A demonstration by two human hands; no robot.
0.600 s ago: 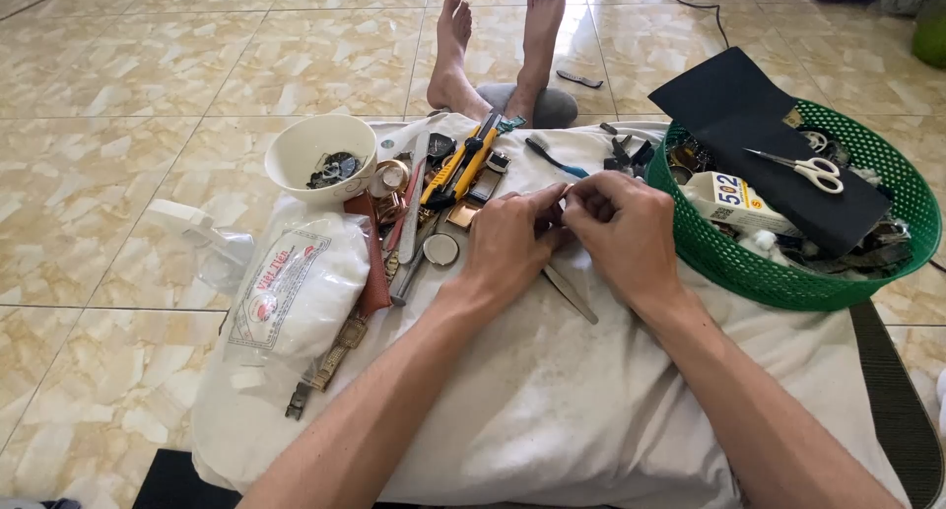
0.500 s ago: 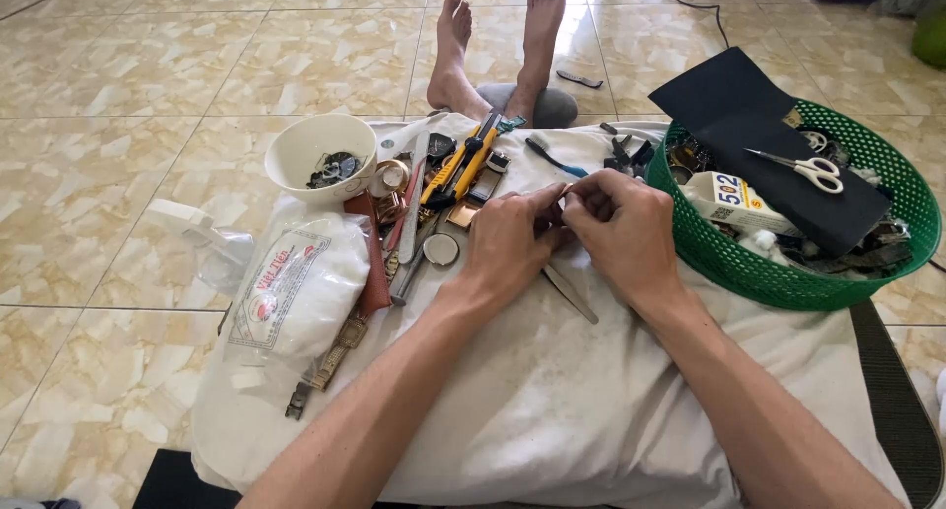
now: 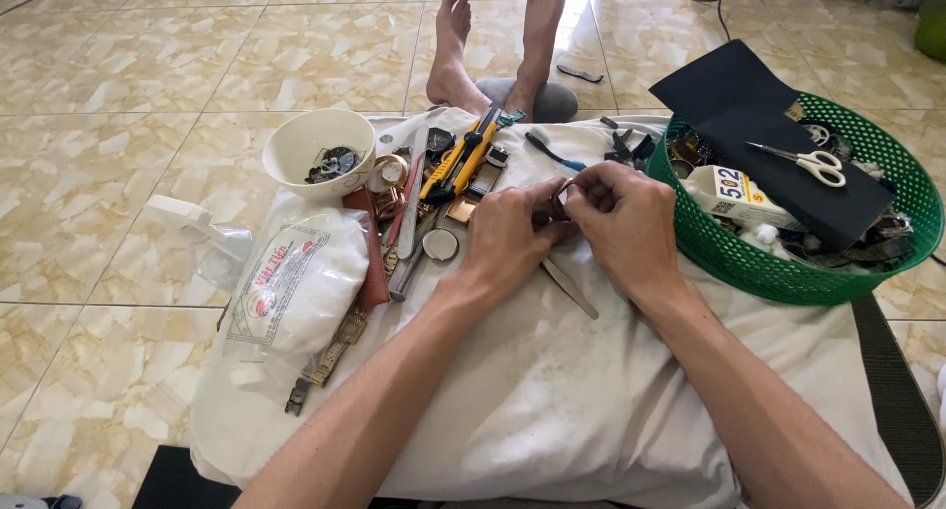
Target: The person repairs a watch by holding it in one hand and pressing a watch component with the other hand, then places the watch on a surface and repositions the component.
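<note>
My left hand [image 3: 507,235] and my right hand [image 3: 623,220] meet over a white cushion [image 3: 552,391] on my lap. Both pinch one small metal part [image 3: 561,194] between their fingertips; most of it is hidden by the fingers. A pair of metal tweezers [image 3: 572,287] lies on the cushion just under my hands. To the left of my left hand lie a round watch case [image 3: 439,244], a yellow utility knife [image 3: 455,161], watch straps and other small tools.
A white bowl [image 3: 317,150] with small parts stands at the back left. A white plastic bag [image 3: 292,292] lies left. A green basket [image 3: 788,263] at right holds scissors [image 3: 803,161], a black pouch and a small box. My bare feet [image 3: 498,36] rest on the tiled floor.
</note>
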